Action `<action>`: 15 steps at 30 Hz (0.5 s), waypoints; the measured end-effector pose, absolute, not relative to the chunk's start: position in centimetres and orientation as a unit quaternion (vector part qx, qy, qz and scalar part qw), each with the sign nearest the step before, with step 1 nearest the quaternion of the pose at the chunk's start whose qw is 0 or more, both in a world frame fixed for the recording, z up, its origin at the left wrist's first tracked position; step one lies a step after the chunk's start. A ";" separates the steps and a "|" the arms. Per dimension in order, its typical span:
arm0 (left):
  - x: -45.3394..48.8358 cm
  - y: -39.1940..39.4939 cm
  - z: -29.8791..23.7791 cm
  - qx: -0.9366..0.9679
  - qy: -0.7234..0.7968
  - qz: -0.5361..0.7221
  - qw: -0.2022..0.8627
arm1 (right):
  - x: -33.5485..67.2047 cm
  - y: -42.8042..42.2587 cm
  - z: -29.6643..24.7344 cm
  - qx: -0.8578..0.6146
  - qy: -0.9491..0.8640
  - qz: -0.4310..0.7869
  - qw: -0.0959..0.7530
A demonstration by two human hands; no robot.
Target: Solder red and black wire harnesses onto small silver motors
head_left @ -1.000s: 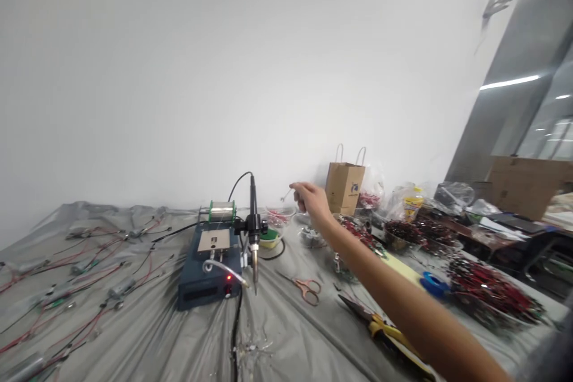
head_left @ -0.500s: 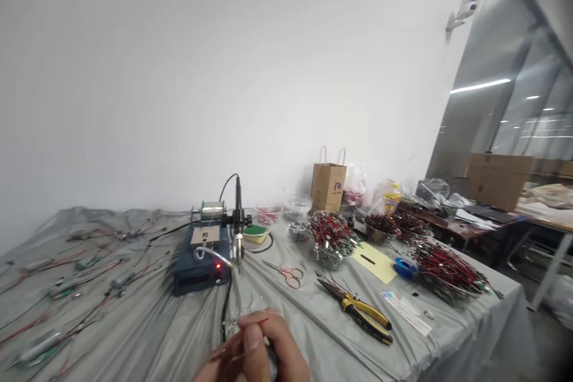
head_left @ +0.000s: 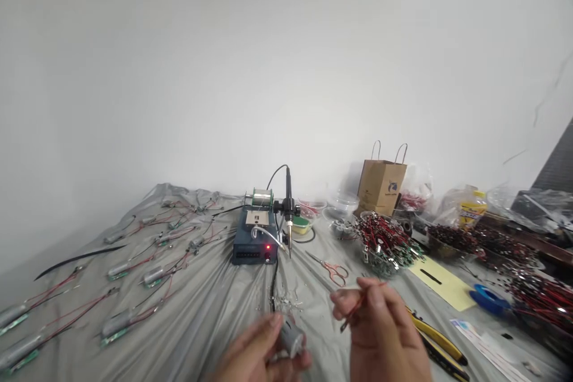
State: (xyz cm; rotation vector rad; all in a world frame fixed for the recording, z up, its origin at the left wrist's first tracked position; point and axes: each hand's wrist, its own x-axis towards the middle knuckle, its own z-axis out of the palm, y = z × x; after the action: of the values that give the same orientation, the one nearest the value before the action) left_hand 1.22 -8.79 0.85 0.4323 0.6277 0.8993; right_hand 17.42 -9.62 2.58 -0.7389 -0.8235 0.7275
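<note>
My left hand (head_left: 264,349) is closed around a small grey cylinder (head_left: 292,337), gripped between thumb and fingers at the bottom middle. Just right of it, my right hand (head_left: 380,328) pinches a thin red wire (head_left: 358,307); its lower end looks dark and hangs below the fingers. The two hands are apart, above the grey sheet. Yellow-and-black pliers (head_left: 436,343) lie beside my right hand, partly hidden by it. Beyond that hand lie orange-handled scissors (head_left: 336,273).
A soldering station (head_left: 254,245) stands mid-table, its iron (head_left: 289,209) upright in a holder beside a solder spool (head_left: 261,197). Several wired grey cylinders (head_left: 117,323) lie at left. Wire bundles (head_left: 385,236), a paper bag (head_left: 380,185) and blue tape (head_left: 489,298) are at right.
The view has turned left, so the table items sit further right. The left hand and the grey cylinder now show clearly at the bottom, apart from the hand with the red wire.
</note>
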 end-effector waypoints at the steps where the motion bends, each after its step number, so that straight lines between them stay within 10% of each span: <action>1: 0.6 -8.3 1.2 0.214 0.305 0.432 0.822 | 18.5 -9.1 3.5 -0.351 -0.403 0.347 0.771; 15: -4.0 -2.3 0.7 0.493 0.317 0.401 0.704 | 23.4 -3.1 3.4 -0.448 -0.678 0.367 0.454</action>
State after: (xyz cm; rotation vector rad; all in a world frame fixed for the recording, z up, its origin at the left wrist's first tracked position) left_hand -3.96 -2.30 0.69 1.0976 0.7053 0.8909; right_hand 23.42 -3.05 3.41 -1.1057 -1.6727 0.9047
